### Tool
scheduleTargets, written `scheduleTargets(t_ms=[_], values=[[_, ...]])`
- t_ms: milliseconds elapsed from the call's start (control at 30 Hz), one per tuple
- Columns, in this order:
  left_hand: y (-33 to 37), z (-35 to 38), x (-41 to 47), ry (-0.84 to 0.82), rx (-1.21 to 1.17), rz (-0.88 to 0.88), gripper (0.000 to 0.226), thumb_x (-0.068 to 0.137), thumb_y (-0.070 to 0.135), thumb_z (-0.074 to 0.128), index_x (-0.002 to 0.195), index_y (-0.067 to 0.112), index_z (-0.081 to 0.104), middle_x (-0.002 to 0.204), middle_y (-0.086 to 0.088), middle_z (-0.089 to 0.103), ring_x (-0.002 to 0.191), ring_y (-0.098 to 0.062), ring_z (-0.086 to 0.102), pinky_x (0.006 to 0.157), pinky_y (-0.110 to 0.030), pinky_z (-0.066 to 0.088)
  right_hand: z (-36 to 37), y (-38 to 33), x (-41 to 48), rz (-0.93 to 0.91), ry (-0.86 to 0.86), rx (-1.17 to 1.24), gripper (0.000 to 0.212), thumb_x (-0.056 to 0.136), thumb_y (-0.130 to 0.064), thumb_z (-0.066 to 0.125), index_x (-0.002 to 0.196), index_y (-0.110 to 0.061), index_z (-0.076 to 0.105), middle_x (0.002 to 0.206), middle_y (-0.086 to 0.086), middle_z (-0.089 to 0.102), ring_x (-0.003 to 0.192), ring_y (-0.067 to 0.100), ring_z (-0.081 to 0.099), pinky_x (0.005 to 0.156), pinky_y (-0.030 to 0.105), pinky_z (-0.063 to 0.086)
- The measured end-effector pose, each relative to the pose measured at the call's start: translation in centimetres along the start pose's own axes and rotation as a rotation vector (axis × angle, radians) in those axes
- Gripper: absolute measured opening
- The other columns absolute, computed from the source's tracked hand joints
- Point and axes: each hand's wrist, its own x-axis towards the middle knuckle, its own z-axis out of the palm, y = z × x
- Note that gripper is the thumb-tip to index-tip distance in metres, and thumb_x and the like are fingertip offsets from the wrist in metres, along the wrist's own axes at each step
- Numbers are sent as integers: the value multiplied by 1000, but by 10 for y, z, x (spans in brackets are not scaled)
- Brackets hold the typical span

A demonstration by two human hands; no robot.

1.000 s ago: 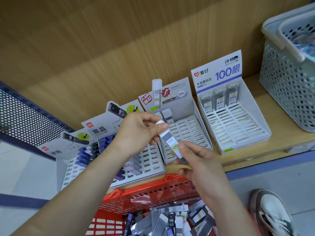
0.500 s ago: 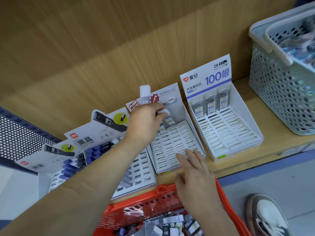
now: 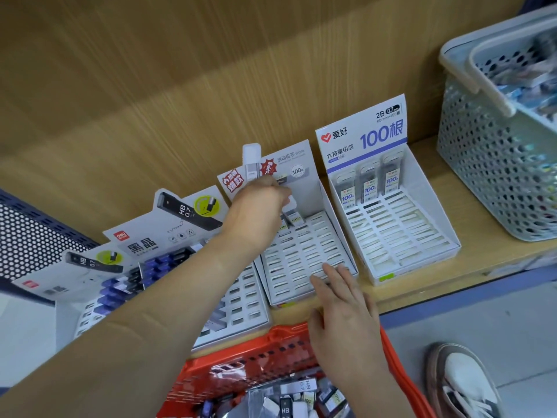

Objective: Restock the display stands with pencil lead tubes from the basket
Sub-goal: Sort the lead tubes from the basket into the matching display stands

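Note:
My left hand [image 3: 259, 206] reaches over the back rows of the middle display stand [image 3: 304, 254] and pinches a white-capped pencil lead tube [image 3: 291, 203] there. Two tubes [image 3: 294, 218] stand in the back slots just beneath it. My right hand [image 3: 343, 309] lies flat with straight fingers on the stand's front edge and holds nothing. The red basket [image 3: 250, 360] below the shelf holds several loose lead tubes [image 3: 289, 399]. Two left stands [image 3: 241, 300] hold blue and dark tubes [image 3: 144, 273].
The right white stand [image 3: 398, 233] holds three tubes in its back row. A pale perforated basket [image 3: 494, 164] with packets stands at the shelf's right end. A perforated dark panel [image 3: 27, 239] is at left. My shoe [image 3: 464, 384] is on the floor.
My right hand let go of the tube and dropped to the middle stand's front edge. My left hand carried the tube up to the stand's back rows.

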Motion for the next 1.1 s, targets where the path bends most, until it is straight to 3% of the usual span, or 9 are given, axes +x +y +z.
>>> scheduleTargets(t_ms=[133,267,333,433,533,667,800,933,1100], values=[[2,-1,6,77,-5,-69,12,93,14,58,92,8,67,87,-10,67,86,-29,60,73,-36,49,1,2,-1,-26,26,-8,54,65,-19,75,119,-21,70,137,2,61,132,23,52,98,47,46],[4,9,5,79,93,-11,10,71,-3,74,69,7,72,74,-10,64,73,-33,59,68,-28,45,3,4,-1,-27,53,-3,53,66,-19,73,118,-21,69,137,1,61,132,23,52,98,47,45],[5,10,2,58,94,-10,12,74,-4,70,75,7,73,79,-10,64,80,-32,58,66,-29,44,3,4,-1,-19,58,19,51,69,-20,65,120,-21,69,139,1,59,135,22,49,102,47,42],[9,7,-5,18,26,-61,20,90,9,58,105,10,71,105,-11,65,104,-30,53,84,-36,47,-1,3,0,-8,29,95,53,79,-21,53,131,-24,63,150,-2,48,145,17,34,113,44,27],[19,-9,-34,93,-136,-139,29,92,14,55,119,15,65,115,-7,65,107,-28,53,91,-37,45,-12,0,1,-5,-22,237,53,89,-19,46,142,-25,52,156,-5,37,150,13,20,119,35,11],[34,-33,-109,166,-310,-240,21,92,15,56,107,21,70,99,8,67,83,-10,57,81,-24,46,-23,-10,-4,-58,26,391,48,88,0,56,134,-13,59,142,2,55,137,18,43,112,18,21],[25,-23,-200,131,-377,-418,18,88,13,63,100,22,73,82,12,68,66,-4,57,70,-20,46,-26,-25,-11,-96,-63,453,32,95,-7,54,122,-19,68,111,-1,70,102,16,64,94,28,48],[8,21,-284,-81,-388,-652,18,88,11,60,95,21,73,84,2,73,77,-19,66,67,-30,48,-8,-33,-28,-72,-337,398,25,96,-10,53,110,-21,70,86,-2,72,73,21,66,76,33,53],[-3,83,-362,-486,-346,-778,18,93,18,51,98,11,68,91,-12,68,82,-28,62,67,-36,44,53,-20,-66,-39,-698,29,34,96,-14,51,127,-19,63,119,6,69,104,27,64,85,33,51]])
